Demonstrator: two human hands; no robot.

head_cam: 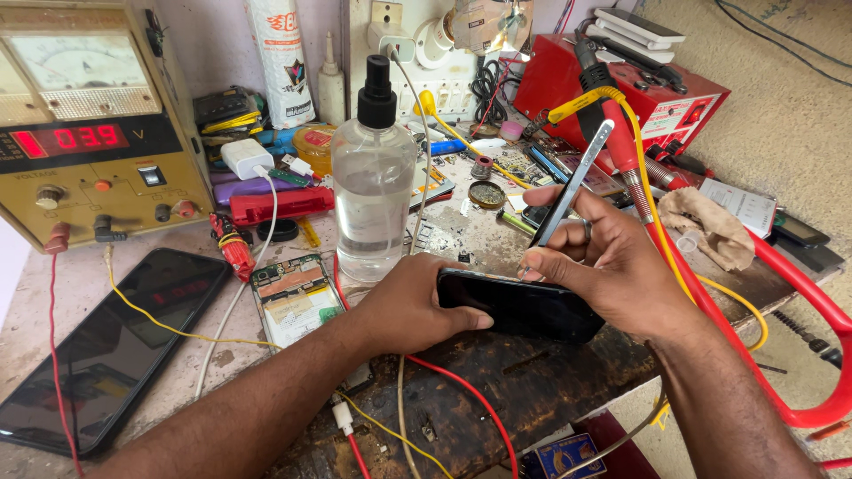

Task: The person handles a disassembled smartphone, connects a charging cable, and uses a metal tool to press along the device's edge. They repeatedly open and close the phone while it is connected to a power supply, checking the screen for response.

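Observation:
A black phone (524, 306) stands on its long edge on the worn workbench (532, 390), screen side facing me. My left hand (410, 306) grips its left end and steadies it. My right hand (612, 266) holds metal tweezers (572, 186) and rests behind the phone's right half. The tweezers' tips meet the phone's top edge near the middle, while their flat end points up and to the right.
A clear pump bottle (373, 177) stands just behind the left hand. An opened phone body (295, 297) and a dark phone (106, 341) lie at left, below a power supply (89, 124). Red hose (781, 293), yellow and red wires, a rag (710, 226) and a red station (657, 93) crowd the right.

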